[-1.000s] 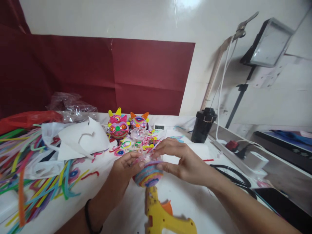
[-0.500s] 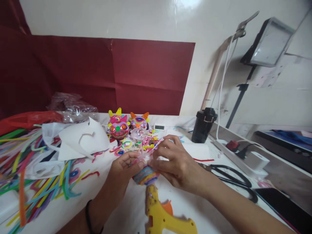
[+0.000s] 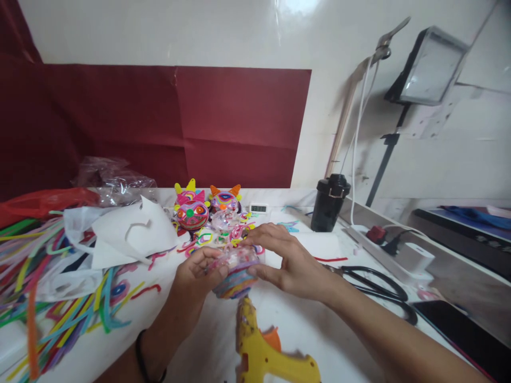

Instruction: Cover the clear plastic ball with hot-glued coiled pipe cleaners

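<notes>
A small round ball [image 3: 238, 274], banded in blue, yellow and pink with a clear plastic upper part, is held up over the tabletop. My left hand [image 3: 199, 274] pinches its left side between thumb and fingers. On the right, my right hand [image 3: 285, 258] curves over the top, with the thumb against the side and the fingertips at the upper rim. Just below the ball lies a yellow glue gun [image 3: 255, 340] with an orange trigger, its nozzle end pointing toward the ball. The ball's far side is hidden.
Colourful pipe cleaners [image 3: 69, 314] and white paper [image 3: 128, 239] cover the left. Behind stand decorated horned balls [image 3: 192, 214] and a small digital timer [image 3: 259, 208]. At right are a black bottle [image 3: 329, 205], black-handled scissors [image 3: 375, 282], a phone [image 3: 455, 332] and a power strip [image 3: 393, 260].
My right fingers have spread from a pinch at the top and now lie around the ball's right side. More of its clear upper part shows. The view has shifted slightly.
</notes>
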`<state>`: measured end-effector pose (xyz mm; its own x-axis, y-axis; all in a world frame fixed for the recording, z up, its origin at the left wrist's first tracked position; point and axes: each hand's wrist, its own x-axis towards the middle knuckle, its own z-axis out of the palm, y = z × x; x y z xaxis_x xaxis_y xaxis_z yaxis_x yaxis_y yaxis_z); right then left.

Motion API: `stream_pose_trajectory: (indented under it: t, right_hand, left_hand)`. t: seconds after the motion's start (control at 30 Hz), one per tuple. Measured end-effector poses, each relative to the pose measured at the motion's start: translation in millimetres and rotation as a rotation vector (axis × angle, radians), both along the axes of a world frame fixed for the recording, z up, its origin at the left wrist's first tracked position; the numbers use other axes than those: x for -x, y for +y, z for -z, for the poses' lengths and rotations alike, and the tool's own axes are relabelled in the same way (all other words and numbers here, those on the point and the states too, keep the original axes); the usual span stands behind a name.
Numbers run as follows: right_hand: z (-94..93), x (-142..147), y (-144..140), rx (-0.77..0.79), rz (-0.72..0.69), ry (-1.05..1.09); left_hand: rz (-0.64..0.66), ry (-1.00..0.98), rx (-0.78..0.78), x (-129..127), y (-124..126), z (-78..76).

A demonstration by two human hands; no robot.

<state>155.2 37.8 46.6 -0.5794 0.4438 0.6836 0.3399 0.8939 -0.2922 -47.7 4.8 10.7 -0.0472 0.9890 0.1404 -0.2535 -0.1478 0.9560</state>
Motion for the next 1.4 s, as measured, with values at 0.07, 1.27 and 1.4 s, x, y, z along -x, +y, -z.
stream_pose_trajectory:
  t: [0.07,1.27,1.4]
  right_hand:
    - [1.4,-0.9,1.1,0.079,0.012,-0.003]
    - [8.6,-7.3,-53.3,0.128,0.063,-0.410]
    - [60.7,-3.1,-62.2,-0.183,0.088,-0.617]
  left_hand:
    - [-0.008,-0.006,0.008,-0.5,-0.7,0.0]
    - [-0.025,-0.113,0.031,-6.1,2.5,-5.6]
    - [-0.072,-0.155,0.026,-6.2,5.1,-4.3]
